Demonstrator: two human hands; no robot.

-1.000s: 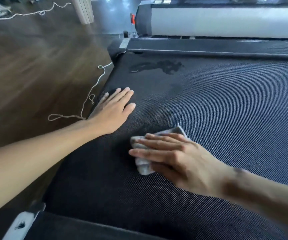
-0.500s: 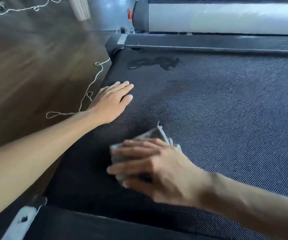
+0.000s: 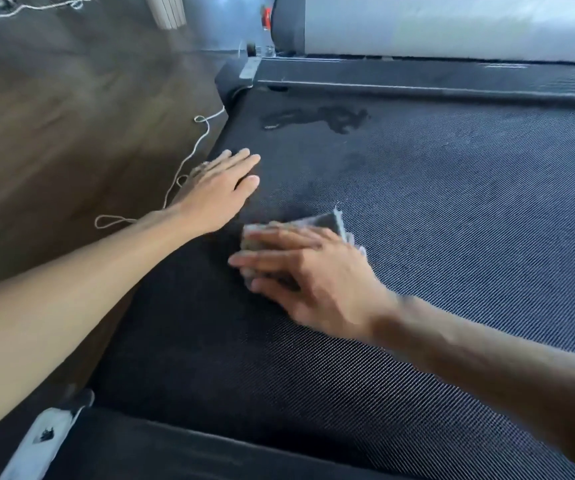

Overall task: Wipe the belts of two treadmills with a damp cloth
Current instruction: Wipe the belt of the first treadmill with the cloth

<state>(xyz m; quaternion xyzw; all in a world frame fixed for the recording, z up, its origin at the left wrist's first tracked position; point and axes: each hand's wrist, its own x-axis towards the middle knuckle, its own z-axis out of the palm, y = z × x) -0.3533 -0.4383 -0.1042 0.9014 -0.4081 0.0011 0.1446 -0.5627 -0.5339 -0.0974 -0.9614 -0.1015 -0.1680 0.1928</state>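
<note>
A dark textured treadmill belt [image 3: 452, 209] fills most of the view. My right hand [image 3: 310, 275] lies flat on a folded grey cloth [image 3: 324, 221], pressing it onto the belt near the left side; most of the cloth is hidden under my fingers. My left hand [image 3: 218, 188] rests flat, fingers together, on the belt's left edge, just beyond the cloth and empty. A dark wet patch [image 3: 317, 117] shows on the belt further ahead.
Black side rails [image 3: 417, 79] run across the far edge and the near edge [image 3: 175, 448]. A white-grey machine housing [image 3: 452, 26] stands beyond. Wooden floor [image 3: 71, 116] lies to the left with a white cord [image 3: 189, 161] trailing along it.
My right hand has slid the cloth leftward across the belt, closer to my left hand. My left hand has stayed flat at the belt's left edge.
</note>
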